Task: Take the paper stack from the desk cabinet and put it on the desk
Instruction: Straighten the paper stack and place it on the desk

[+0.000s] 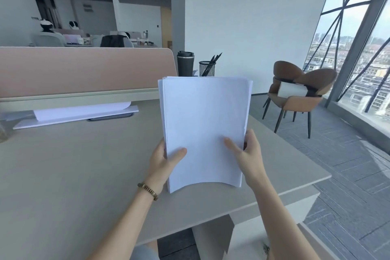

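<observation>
A thick stack of white paper (203,124) is held upright above the right part of the beige desk (73,171), its lower edge lifted off the surface. My left hand (163,159) grips the stack's lower left edge, thumb on the front sheet; a beaded bracelet sits on that wrist. My right hand (248,154) holds the lower right edge, thumb also across the front. The desk cabinet (213,240) shows as a pale block under the desk's near edge, between my forearms.
A pink divider panel (84,67) closes the desk's far side, with a white tray (80,115) below it. A dark tumbler (185,63) and a mesh pen cup (207,68) stand behind the stack. A brown chair (299,93) stands to the right by the window.
</observation>
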Available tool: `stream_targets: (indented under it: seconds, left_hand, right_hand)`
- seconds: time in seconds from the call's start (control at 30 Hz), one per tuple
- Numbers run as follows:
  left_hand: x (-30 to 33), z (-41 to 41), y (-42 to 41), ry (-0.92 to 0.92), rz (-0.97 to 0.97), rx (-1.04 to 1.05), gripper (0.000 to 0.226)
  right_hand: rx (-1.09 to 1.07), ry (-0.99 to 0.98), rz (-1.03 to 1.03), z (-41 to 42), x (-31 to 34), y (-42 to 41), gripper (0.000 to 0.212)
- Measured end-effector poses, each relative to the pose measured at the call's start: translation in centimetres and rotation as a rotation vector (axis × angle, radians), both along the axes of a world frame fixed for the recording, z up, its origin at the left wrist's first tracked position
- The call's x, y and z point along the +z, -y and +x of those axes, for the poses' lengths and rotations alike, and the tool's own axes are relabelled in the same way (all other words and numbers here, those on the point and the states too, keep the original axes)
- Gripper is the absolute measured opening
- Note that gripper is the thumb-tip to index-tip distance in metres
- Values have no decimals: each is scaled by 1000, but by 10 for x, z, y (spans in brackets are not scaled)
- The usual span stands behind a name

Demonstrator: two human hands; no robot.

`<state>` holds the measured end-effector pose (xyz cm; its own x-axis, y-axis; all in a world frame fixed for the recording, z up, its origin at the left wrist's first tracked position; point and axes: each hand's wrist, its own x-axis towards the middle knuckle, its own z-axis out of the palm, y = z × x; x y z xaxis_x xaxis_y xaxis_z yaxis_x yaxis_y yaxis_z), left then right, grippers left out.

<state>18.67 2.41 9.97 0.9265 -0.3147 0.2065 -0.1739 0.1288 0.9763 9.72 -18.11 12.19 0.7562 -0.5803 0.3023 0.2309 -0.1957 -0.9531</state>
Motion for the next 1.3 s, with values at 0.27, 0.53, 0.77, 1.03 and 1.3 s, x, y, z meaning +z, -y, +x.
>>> stream_targets:
  seconds: [0.27,0.53,0.77,1.03,1.3]
  left_hand:
    - [33,-1,-1,51,-93,0,32]
    - [3,-14,9,-50,-42,51,12]
    - [3,-9,16,-21,-52,96,14]
    - [-20,-11,16,-89,-30,23,19]
    - [-20,-14,15,-84,-23,16,17]
  right_hand:
    - [49,168,12,-1,51,0,42]
    - [60,147,25,-6,37,0,37]
    - [9,128,52,2,22,-3,43]
    - [16,53,90,5,-11,-2,35]
    - [-13,91,34,2,-16,-6,23]
